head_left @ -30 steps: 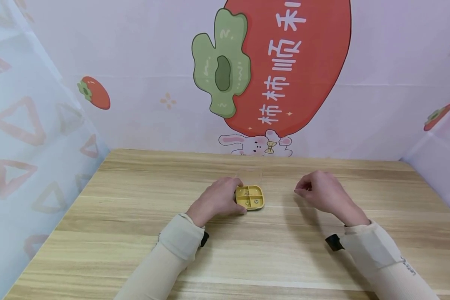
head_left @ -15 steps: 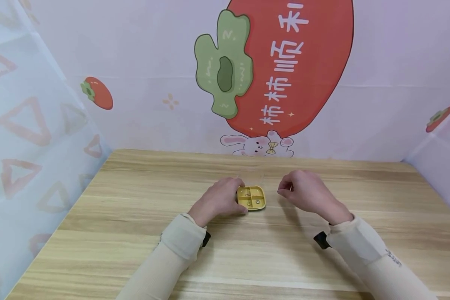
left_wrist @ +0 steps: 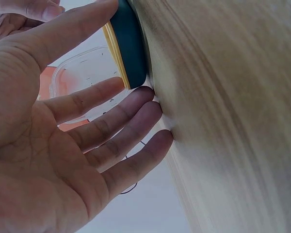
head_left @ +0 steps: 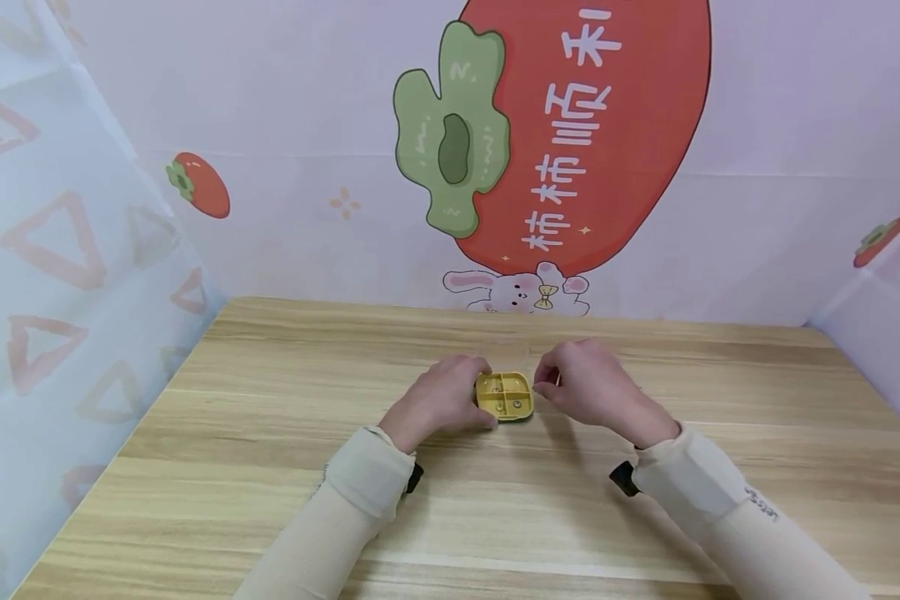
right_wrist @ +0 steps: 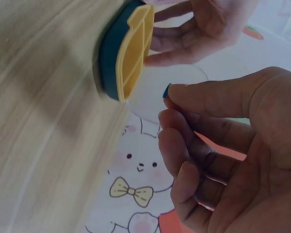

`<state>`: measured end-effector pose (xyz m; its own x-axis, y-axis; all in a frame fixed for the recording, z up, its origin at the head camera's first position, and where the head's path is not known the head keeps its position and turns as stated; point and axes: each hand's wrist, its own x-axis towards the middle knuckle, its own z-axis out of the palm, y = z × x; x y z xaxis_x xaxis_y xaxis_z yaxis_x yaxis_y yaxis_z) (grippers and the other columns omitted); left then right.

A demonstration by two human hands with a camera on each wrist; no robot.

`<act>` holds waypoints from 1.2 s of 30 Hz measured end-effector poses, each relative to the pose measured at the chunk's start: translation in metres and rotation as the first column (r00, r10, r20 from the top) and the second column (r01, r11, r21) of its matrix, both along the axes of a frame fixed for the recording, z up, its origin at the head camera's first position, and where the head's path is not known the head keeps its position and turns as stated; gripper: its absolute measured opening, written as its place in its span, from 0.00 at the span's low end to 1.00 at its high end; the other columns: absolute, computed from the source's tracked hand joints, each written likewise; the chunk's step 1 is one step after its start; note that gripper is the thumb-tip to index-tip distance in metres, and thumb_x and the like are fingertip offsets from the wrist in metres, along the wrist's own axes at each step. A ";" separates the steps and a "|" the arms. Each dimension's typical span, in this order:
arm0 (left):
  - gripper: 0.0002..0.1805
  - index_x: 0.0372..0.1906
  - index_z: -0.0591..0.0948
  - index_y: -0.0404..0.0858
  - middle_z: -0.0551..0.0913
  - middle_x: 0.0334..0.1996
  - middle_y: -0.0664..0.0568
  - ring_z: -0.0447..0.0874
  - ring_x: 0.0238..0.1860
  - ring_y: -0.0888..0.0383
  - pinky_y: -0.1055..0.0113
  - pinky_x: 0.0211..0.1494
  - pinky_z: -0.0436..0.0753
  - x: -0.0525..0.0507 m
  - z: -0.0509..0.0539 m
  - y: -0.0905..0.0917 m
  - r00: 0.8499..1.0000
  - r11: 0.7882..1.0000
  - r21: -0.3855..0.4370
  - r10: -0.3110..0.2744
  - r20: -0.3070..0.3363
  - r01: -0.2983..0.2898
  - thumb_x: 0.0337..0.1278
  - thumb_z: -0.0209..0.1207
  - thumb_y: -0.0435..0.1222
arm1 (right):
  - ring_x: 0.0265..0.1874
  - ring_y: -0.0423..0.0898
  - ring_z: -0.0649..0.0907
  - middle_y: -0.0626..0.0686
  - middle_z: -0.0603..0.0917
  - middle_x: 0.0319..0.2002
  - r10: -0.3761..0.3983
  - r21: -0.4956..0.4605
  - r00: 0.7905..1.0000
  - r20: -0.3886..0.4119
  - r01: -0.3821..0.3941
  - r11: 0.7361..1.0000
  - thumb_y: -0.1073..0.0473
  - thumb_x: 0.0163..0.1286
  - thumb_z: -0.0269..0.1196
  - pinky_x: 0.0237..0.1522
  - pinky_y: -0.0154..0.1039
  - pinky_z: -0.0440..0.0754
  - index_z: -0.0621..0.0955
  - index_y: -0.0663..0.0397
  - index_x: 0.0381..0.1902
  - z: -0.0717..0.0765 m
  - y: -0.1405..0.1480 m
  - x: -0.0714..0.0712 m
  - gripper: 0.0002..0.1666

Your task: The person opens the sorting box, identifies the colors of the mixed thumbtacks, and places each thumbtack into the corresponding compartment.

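Note:
A small compartment box (head_left: 504, 393) lies on the table, with a yellow four-part insert and a dark teal base (left_wrist: 130, 46). Its clear lid (head_left: 506, 352) is swung back behind it. Several tiny shiny round pieces (head_left: 517, 404) sit in the compartments; their kind is too small to tell. My left hand (head_left: 442, 393) holds the box's left side between thumb and index finger, the other fingers extended. Just right of the box, my right hand (head_left: 588, 385) pinches a tiny blue piece (right_wrist: 167, 91) between thumb and index finger. Those fingertips mostly cover it.
The light wooden table (head_left: 285, 375) extends on both sides and in front. Behind it stands a printed backdrop (head_left: 292, 233) with persimmon and rabbit drawings. A side curtain (head_left: 60, 350) rises at the left.
My right hand has moved left across the table to the box's right edge, still pinching the tiny piece. The left hand has kept its hold on the box.

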<state>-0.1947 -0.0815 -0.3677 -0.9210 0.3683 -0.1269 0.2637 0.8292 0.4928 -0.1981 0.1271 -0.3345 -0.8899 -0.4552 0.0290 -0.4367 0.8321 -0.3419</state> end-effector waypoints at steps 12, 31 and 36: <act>0.35 0.59 0.79 0.35 0.82 0.46 0.49 0.77 0.40 0.55 0.61 0.46 0.79 -0.001 -0.001 0.000 1.000 1.000 -0.007 -0.013 -0.009 0.013 0.46 0.79 0.44 | 0.27 0.45 0.77 0.44 0.81 0.26 0.009 0.008 0.999 0.034 -0.009 1.000 0.63 0.63 0.73 0.33 0.40 0.76 0.88 0.52 0.29 -0.011 -0.017 -0.002 0.03; 0.34 0.58 0.80 0.36 0.81 0.42 0.51 0.77 0.38 0.55 0.62 0.42 0.78 -0.001 0.000 0.000 1.000 1.000 -0.013 -0.011 -0.005 0.011 0.46 0.79 0.44 | 0.26 0.44 0.77 0.45 0.81 0.26 0.020 0.022 0.999 0.041 -0.021 1.000 0.64 0.62 0.73 0.32 0.41 0.78 0.88 0.51 0.27 -0.021 -0.021 -0.004 0.05; 0.34 0.58 0.80 0.36 0.80 0.41 0.52 0.77 0.37 0.55 0.62 0.41 0.78 -0.001 0.000 0.000 1.000 1.000 -0.013 -0.015 -0.008 0.015 0.46 0.79 0.44 | 0.27 0.44 0.77 0.44 0.81 0.26 0.017 0.031 0.999 0.035 -0.018 0.999 0.64 0.62 0.73 0.33 0.41 0.78 0.88 0.51 0.26 -0.022 -0.021 -0.005 0.06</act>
